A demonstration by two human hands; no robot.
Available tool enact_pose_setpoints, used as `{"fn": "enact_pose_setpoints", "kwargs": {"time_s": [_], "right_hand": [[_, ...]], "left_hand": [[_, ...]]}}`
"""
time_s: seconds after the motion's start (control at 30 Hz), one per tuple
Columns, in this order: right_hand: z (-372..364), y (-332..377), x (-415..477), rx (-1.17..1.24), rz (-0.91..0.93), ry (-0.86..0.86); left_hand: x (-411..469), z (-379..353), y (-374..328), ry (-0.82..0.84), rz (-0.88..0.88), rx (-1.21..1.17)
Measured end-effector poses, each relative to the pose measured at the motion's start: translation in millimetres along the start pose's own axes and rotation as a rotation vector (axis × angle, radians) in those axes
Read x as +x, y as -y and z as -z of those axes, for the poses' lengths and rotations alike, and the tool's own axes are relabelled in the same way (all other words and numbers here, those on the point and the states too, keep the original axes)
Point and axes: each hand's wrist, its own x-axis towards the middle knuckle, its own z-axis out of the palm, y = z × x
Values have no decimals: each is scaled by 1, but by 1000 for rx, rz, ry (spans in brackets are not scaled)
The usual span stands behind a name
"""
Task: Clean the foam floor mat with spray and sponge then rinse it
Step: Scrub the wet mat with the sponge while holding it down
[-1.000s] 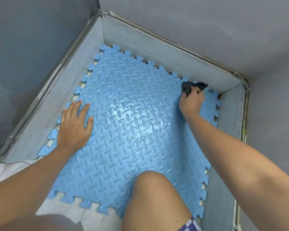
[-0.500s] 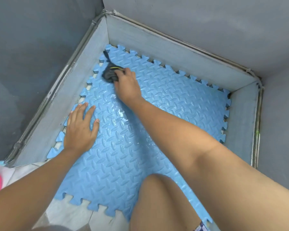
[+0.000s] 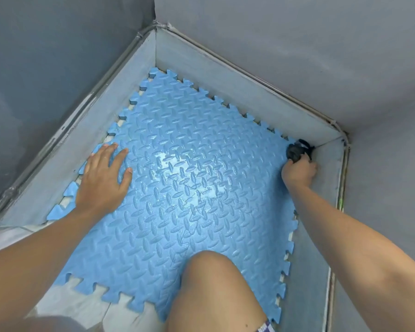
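Note:
A blue foam floor mat (image 3: pixel 189 144) with a raised diamond pattern and jagged interlocking edges lies flat on the floor, fitted into a corner between low grey walls. Its middle shines wet. My left hand (image 3: pixel 104 178) presses flat on the mat's left side, fingers spread. At the mat's far right corner my right hand (image 3: pixel 298 172) grips a dark, crumpled sponge (image 3: pixel 296 149), which pokes out above my fingers against the wall.
Low grey skirting walls (image 3: pixel 225 85) border the mat at the back, left and right, with dark grey walls above them. My bare knee (image 3: pixel 211 281) rests on the mat's near part. Pale floor tiles (image 3: pixel 82 305) show in front of the mat's near edge.
My right hand has swept the sponge from the mat's far left corner across to its far right corner. The left hand has stayed pressed on the left side.

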Motion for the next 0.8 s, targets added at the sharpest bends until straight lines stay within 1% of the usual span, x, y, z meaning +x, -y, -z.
{"fn": "enact_pose_setpoints", "kwargs": {"time_s": [0.1, 0.17, 0.3, 0.4, 0.5, 0.53, 0.57, 0.6, 0.63, 0.73, 0.8], "right_hand": [[-19, 45, -11, 67, 59, 7], [-37, 87, -26, 117, 170, 34], [-72, 184, -79, 140, 470, 159], [-93, 240, -130, 137, 729, 276], [-105, 265, -187, 53, 1054, 342], [-106, 266, -200, 17, 1138, 354], [-107, 266, -206, 12, 1182, 360], [-106, 263, -204, 42, 1189, 342], [-102, 257, -196, 86, 1157, 306], [-84, 219, -138, 173, 891, 226], [-69, 179, -86, 154, 712, 172]], "left_hand": [[0, -1, 1, 4, -2, 2], [0, -1, 1, -1, -4, 3], [1, -2, 1, -10, -4, 12], [1, -2, 1, -18, -1, 9], [0, -2, 0, -37, -23, 18], [1, -2, 0, -45, -30, 22], [2, -3, 0, -50, -35, 25], [4, -3, -1, -50, -38, 27], [5, -3, -3, -48, -41, 28], [11, -1, -6, -31, -50, 15], [11, -4, -3, -12, -45, 31]]}}
